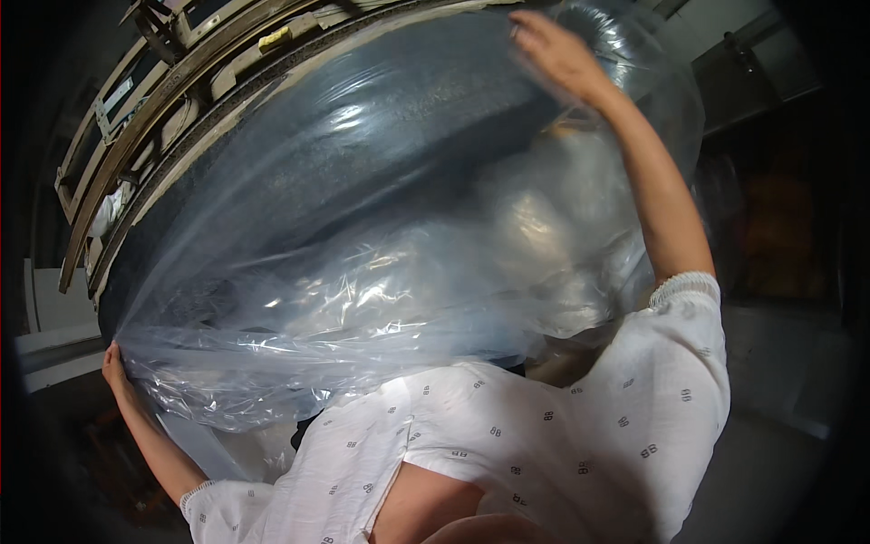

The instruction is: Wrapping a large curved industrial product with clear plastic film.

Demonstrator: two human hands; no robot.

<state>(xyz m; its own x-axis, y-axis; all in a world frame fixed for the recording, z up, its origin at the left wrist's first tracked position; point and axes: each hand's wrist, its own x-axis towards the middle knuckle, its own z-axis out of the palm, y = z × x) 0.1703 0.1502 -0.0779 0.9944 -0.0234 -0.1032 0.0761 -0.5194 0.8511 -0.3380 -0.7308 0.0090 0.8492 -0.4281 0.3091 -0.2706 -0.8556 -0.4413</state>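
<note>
A large sheet of clear plastic film (372, 281) stretches across a dark work surface (362, 118) in front of me. Its near part hangs in shiny folds against my shirt. At the far left, my left hand (113, 364) is closed on the edge of the film and pulls it into a taut crease. My right hand (557, 59) reaches to the far right of the surface, palm down with its fingers stretched out, over or on the film; whether it touches cannot be told. More crumpled film is bunched around my right forearm.
Along the far side runs a long machine frame (163, 118) of metal and wooden rails, with a small yellow piece (275, 39) on it. A grey panel (757, 77) stands at the far right. Pale boards (59, 358) lie past my left hand.
</note>
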